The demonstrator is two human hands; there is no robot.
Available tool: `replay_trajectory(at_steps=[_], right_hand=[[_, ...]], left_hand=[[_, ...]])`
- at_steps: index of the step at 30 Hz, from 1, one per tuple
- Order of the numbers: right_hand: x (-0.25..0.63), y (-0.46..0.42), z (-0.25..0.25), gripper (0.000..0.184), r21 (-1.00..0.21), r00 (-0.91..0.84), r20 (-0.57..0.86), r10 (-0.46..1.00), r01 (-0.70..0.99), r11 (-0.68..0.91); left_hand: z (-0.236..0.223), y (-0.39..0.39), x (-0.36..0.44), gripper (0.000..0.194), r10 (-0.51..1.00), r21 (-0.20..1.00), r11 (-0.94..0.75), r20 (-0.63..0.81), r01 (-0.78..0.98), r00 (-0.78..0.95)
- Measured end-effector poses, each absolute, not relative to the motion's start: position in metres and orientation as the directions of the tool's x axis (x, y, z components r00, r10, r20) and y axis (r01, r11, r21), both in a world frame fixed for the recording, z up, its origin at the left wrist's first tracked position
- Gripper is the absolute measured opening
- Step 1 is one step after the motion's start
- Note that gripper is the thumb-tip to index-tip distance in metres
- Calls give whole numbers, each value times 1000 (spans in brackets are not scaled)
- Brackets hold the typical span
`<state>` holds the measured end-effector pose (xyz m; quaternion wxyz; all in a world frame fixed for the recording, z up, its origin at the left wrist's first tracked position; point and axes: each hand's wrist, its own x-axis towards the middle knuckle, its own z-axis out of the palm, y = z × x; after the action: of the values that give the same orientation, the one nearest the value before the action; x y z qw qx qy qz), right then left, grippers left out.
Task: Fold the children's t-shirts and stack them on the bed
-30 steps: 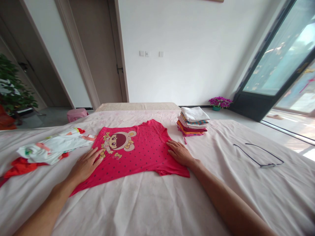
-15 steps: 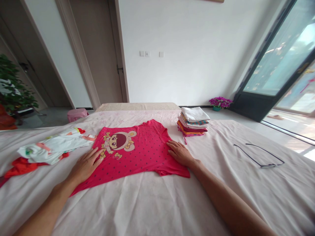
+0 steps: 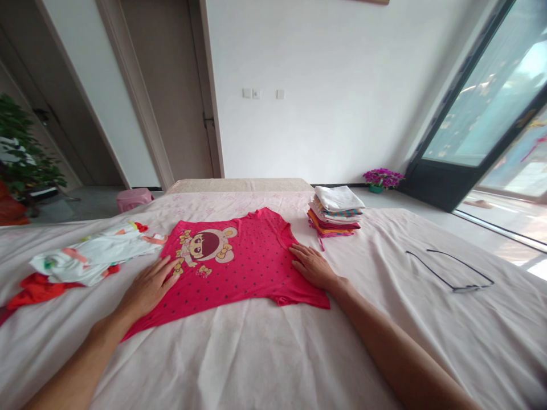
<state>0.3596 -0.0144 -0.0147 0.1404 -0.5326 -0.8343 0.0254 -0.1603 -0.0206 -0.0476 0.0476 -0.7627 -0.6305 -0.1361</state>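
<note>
A red dotted child's T-shirt (image 3: 243, 262) with a cartoon girl print lies spread flat on the pale pink bedsheet (image 3: 273, 353). My left hand (image 3: 147, 287) rests flat on its left side, fingers stretched out beside the print. My right hand (image 3: 311, 266) lies flat on the shirt's right side near the sleeve, fingers open. Neither hand grips the cloth.
A stack of folded clothes (image 3: 335, 212) sits at the far right of the shirt. Loose white and red garments (image 3: 85, 259) lie at the left. A pair of glasses (image 3: 453, 270) rests on the sheet to the right. A pink stool (image 3: 133, 198) and flower pot (image 3: 382, 179) stand beyond the bed.
</note>
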Motion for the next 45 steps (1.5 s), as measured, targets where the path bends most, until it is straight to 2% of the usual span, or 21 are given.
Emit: replay_trajectory(at_steps=[45], right_hand=[[360, -15, -14, 52, -207, -392, 209, 896, 878, 432]], left_hand=[[-47, -20, -161, 61, 942, 104, -217, 283, 971, 180]])
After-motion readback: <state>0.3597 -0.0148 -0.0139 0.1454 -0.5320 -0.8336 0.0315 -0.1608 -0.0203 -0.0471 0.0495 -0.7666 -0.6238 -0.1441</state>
